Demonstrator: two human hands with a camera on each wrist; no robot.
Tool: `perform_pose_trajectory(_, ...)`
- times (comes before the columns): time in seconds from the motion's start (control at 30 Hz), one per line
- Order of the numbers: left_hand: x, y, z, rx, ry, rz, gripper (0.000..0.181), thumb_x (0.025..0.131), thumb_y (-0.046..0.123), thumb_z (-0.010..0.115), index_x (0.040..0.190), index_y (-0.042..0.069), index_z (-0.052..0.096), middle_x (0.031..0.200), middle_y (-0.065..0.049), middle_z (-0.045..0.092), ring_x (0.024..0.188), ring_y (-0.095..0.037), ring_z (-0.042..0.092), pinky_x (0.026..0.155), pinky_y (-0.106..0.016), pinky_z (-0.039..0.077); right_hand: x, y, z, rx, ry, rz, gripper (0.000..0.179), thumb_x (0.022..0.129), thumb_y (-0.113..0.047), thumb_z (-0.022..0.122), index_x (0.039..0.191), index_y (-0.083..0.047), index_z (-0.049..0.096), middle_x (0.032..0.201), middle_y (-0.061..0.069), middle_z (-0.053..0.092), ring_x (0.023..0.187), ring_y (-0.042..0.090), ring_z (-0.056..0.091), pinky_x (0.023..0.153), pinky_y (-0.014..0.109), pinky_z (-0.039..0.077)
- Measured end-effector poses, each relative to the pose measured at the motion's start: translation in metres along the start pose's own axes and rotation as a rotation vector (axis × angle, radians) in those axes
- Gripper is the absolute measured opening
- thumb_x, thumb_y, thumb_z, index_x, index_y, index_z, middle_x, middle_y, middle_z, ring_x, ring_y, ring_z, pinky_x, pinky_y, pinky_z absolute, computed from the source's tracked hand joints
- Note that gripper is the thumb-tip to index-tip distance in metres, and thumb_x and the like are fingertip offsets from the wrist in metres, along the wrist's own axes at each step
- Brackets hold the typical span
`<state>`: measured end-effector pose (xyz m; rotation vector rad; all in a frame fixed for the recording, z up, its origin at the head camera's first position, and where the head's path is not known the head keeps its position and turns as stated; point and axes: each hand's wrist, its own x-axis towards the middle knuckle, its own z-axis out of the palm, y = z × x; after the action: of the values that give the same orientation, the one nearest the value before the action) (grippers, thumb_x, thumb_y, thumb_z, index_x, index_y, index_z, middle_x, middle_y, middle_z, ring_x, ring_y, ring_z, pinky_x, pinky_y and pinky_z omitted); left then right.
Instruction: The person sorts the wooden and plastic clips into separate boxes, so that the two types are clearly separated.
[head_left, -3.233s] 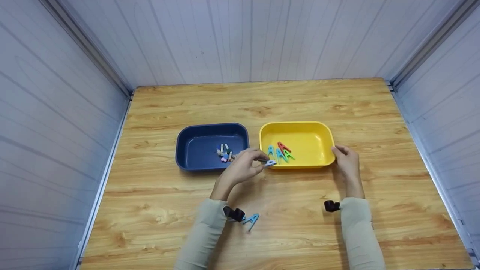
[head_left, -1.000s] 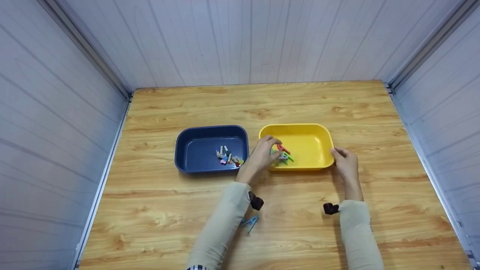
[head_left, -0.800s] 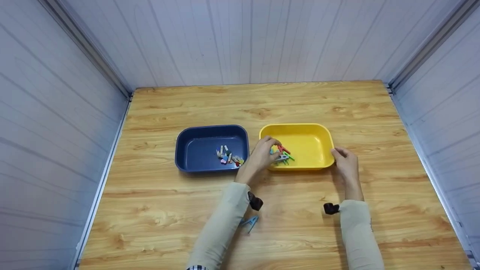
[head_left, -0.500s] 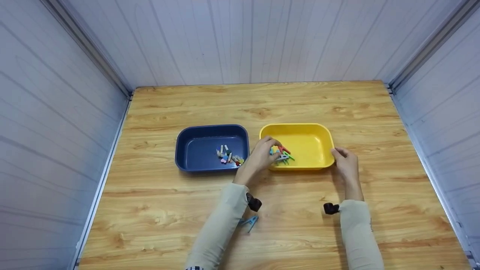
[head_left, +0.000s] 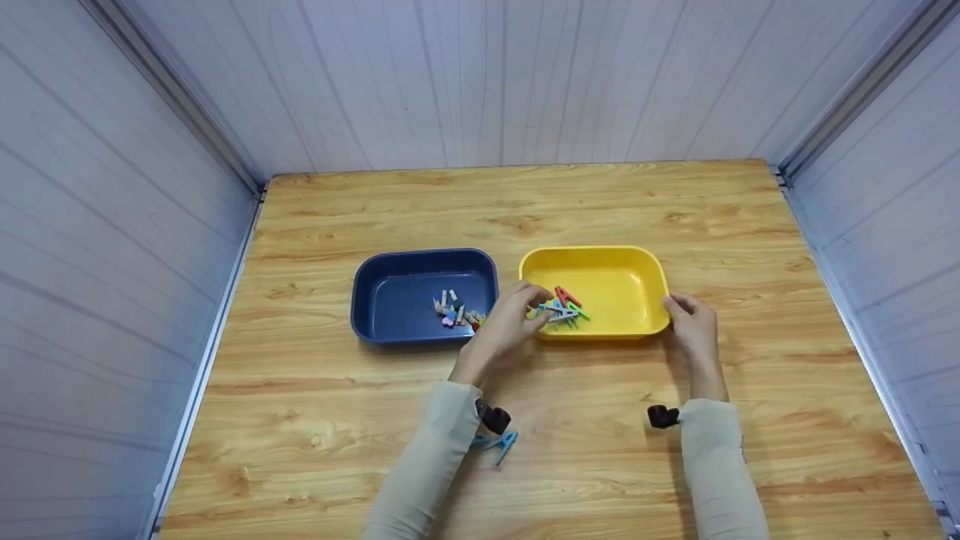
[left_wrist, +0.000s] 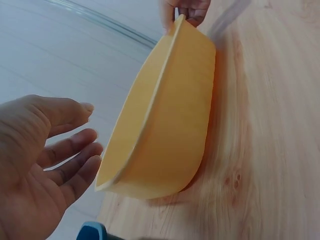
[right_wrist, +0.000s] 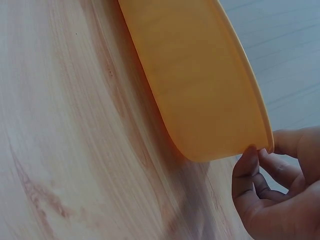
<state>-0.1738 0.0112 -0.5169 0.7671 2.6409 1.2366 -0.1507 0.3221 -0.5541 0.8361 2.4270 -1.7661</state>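
Note:
My left hand (head_left: 510, 322) is over the near left corner of the yellow tub (head_left: 637, 330), with nothing between its thumb and fingers (left_wrist: 75, 115) in the left wrist view. Just right of the fingertips lie several clothespins inside the tub: a red clothespin (head_left: 567, 297), a green clothespin (head_left: 577, 310) and a pale blue-grey clothespin (head_left: 562, 313) among blue ones. At the tub's right end my right hand (head_left: 694, 326) pinches the rim between thumb and fingers, seen up close in the right wrist view (right_wrist: 275, 185). The tub sits on the table.
Left of the yellow tub stands a dark blue tub (head_left: 397, 334) with several small wooden pegs (head_left: 452, 307) bearing coloured shapes. A blue clothespin (head_left: 504, 446) lies on the table (head_left: 592, 450) by my left forearm, with another partly hidden beside it. Panels enclose the back and sides.
My left hand carried the pale blue-grey clothespin into the yellow tub, let it go, and has drawn back left toward the near rim. My right hand has stayed on the rim.

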Motion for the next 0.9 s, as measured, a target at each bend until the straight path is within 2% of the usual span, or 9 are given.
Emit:
perform_pose_trajectory(0.13,-0.011,-0.003,-0.003,-0.052,0.026,0.026,0.025,0.089,0.013,0.065,0.111,0.001,0.065,0.104,-0.011,0.062,0.096,-0.024,0.060,0.086,-0.033,0.051,-0.001,-0.001,0.000,0.019,-0.005,0.000,0.048,0.097,-0.032,0.053,0.134,-0.002,0.053,0.128,0.013,0.054,0.109,0.017,0.051,0.097,0.032,0.043)
perform_pose_trajectory(0.27,-0.023,-0.004,-0.006,-0.096,0.035,0.000,0.024,0.090,0.013,0.064,0.111,0.002,0.065,0.105,-0.009,0.061,0.096,-0.021,0.059,0.085,-0.033,0.052,0.000,-0.001,0.001,0.007,0.013,0.000,0.046,0.097,-0.031,0.053,0.133,-0.002,0.053,0.129,0.014,0.054,0.104,0.011,0.051,0.094,0.028,0.043)
perform_pose_trajectory(0.43,-0.036,-0.005,-0.008,-0.096,0.033,-0.003,0.025,0.089,0.013,0.065,0.111,0.003,0.065,0.105,-0.008,0.061,0.096,-0.020,0.060,0.085,-0.032,0.052,-0.001,-0.002,0.002,-0.012,0.022,-0.002,0.046,0.097,-0.030,0.053,0.133,-0.002,0.054,0.129,0.014,0.054,0.106,0.011,0.050,0.088,0.020,0.041)
perform_pose_trajectory(0.57,-0.043,-0.004,-0.007,-0.088,0.004,-0.025,0.026,0.090,0.015,0.066,0.113,0.004,0.064,0.107,-0.009,0.061,0.098,-0.021,0.060,0.086,-0.031,0.052,-0.001,-0.001,0.002,-0.004,0.020,0.001,0.046,0.097,-0.030,0.053,0.133,-0.001,0.054,0.130,0.014,0.054,0.108,0.013,0.050,0.089,0.020,0.041)
perform_pose_trajectory(0.77,-0.053,-0.002,-0.008,-0.087,-0.054,-0.070,0.028,0.090,0.016,0.065,0.115,0.004,0.063,0.111,-0.009,0.060,0.100,-0.022,0.060,0.087,-0.032,0.051,-0.001,-0.001,0.001,-0.013,0.003,-0.002,0.049,0.097,-0.032,0.052,0.136,-0.001,0.051,0.136,0.016,0.051,0.118,0.018,0.048,0.096,0.024,0.040)
perform_pose_trajectory(0.9,-0.062,-0.004,-0.007,-0.070,-0.098,-0.075,0.026,0.090,0.017,0.065,0.113,0.006,0.063,0.110,-0.007,0.060,0.099,-0.022,0.061,0.086,-0.032,0.052,-0.001,-0.001,0.001,-0.021,0.012,-0.015,0.048,0.097,-0.031,0.052,0.135,0.000,0.052,0.135,0.016,0.052,0.120,0.020,0.047,0.097,0.025,0.039)
